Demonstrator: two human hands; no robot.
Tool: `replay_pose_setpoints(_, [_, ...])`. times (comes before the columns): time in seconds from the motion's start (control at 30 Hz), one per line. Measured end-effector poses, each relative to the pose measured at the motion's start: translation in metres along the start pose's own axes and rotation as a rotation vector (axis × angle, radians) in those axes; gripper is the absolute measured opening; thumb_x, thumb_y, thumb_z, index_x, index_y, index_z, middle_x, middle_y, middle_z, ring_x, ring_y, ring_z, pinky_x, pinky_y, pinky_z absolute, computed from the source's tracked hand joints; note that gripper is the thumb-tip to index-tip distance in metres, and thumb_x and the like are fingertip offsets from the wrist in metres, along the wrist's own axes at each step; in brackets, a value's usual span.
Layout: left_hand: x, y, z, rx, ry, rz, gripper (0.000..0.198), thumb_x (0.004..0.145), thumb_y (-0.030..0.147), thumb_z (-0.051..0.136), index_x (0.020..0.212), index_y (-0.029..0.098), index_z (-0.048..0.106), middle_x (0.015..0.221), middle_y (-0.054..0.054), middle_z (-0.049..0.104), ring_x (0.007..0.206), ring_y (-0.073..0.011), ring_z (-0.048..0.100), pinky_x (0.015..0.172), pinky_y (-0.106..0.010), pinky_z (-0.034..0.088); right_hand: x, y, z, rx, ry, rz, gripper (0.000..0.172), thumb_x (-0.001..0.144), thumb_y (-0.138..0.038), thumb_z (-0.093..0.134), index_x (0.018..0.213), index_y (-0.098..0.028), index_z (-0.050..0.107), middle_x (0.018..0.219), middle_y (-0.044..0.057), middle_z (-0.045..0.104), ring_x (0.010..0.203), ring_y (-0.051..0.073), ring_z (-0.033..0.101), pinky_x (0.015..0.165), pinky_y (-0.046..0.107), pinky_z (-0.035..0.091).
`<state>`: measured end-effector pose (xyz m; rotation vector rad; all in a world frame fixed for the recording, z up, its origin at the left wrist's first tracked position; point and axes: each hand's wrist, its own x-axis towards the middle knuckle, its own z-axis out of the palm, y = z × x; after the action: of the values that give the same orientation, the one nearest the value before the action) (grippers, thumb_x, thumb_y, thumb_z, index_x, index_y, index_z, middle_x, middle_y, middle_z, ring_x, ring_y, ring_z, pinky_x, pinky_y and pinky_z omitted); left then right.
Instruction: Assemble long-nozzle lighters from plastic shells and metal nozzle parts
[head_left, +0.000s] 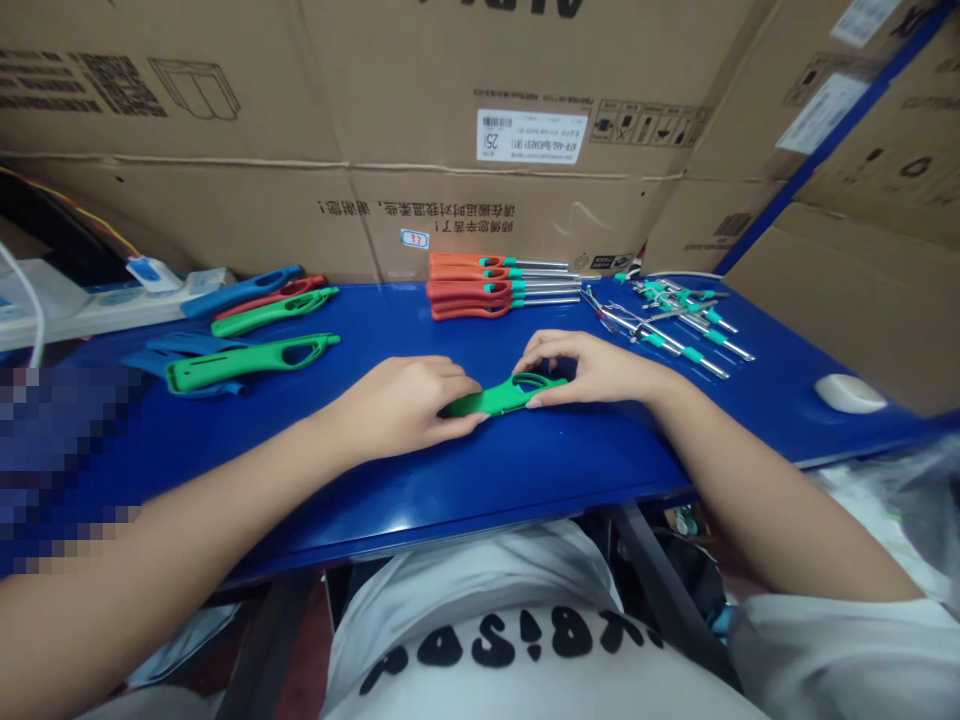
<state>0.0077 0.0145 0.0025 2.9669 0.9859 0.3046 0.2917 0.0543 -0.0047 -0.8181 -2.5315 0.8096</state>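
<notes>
Between my two hands, just above or on the blue tabletop, is a green plastic lighter casing (499, 398) with an oval opening near its right end. My left hand (412, 405) grips its left end, thumb in front and fingers behind. At the right end, by the oval opening, my right hand (581, 368) pinches it between thumb and fingers. Beyond my hands lies a row of orange and red long-nosed lighters (471, 290) with metal tubes pointing right. Metal lighter tubes with teal fittings and thin wires (679, 318) lie in a loose heap behind my right hand.
Blue, red and green casings (251, 362) lie at the left of the blue table (360, 490). Behind them stands a white power strip (165, 292) with a plug. Cardboard (360, 110) walls the back and right. A white rounded object (850, 393) sits at the right.
</notes>
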Motion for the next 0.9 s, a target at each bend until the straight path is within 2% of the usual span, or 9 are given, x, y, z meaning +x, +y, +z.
replay_pose_setpoints(0.4, [0.001, 0.002, 0.002, -0.004, -0.028, -0.049, 0.029, 0.097, 0.042, 0.058, 0.111, 0.022, 0.074, 0.104, -0.004, 0.073, 0.089, -0.0204, 0.07, 0.068, -0.027, 0.047, -0.001, 0.0, 0.003, -0.005, -0.008, 0.024, 0.034, 0.082, -0.041, 0.078, 0.108, -0.02, 0.073, 0.108, 0.007, 0.066, 0.095, 0.018, 0.062, 0.086, 0.035, 0.051])
replay_pose_setpoints(0.6, [0.001, 0.002, 0.004, -0.036, -0.034, -0.098, 0.025, 0.093, 0.04, 0.063, 0.106, 0.023, 0.076, 0.101, -0.003, 0.072, 0.087, -0.0199, 0.07, 0.065, -0.027, 0.046, 0.0, 0.001, 0.007, -0.009, -0.003, 0.005, 0.032, 0.083, -0.04, 0.077, 0.106, -0.018, 0.072, 0.106, 0.007, 0.067, 0.093, 0.018, 0.063, 0.085, 0.035, 0.051])
replay_pose_setpoints(0.77, [0.003, 0.004, 0.008, -0.053, -0.014, -0.096, 0.02, 0.089, 0.033, 0.066, 0.101, 0.02, 0.075, 0.097, -0.005, 0.072, 0.087, -0.0211, 0.069, 0.07, -0.028, 0.049, 0.0, -0.001, 0.008, -0.103, 0.011, -0.03, 0.032, 0.083, -0.034, 0.076, 0.111, -0.018, 0.072, 0.099, 0.005, 0.066, 0.083, 0.016, 0.061, 0.075, 0.03, 0.051])
replay_pose_setpoints(0.9, [0.004, -0.002, 0.011, -0.049, 0.021, -0.096, 0.021, 0.091, 0.028, 0.062, 0.106, 0.018, 0.074, 0.1, -0.007, 0.071, 0.09, -0.0219, 0.069, 0.074, -0.029, 0.051, 0.0, -0.001, 0.01, -0.238, 0.024, -0.06, 0.03, 0.087, -0.029, 0.07, 0.116, -0.018, 0.071, 0.097, 0.006, 0.066, 0.081, 0.017, 0.062, 0.076, 0.03, 0.05])
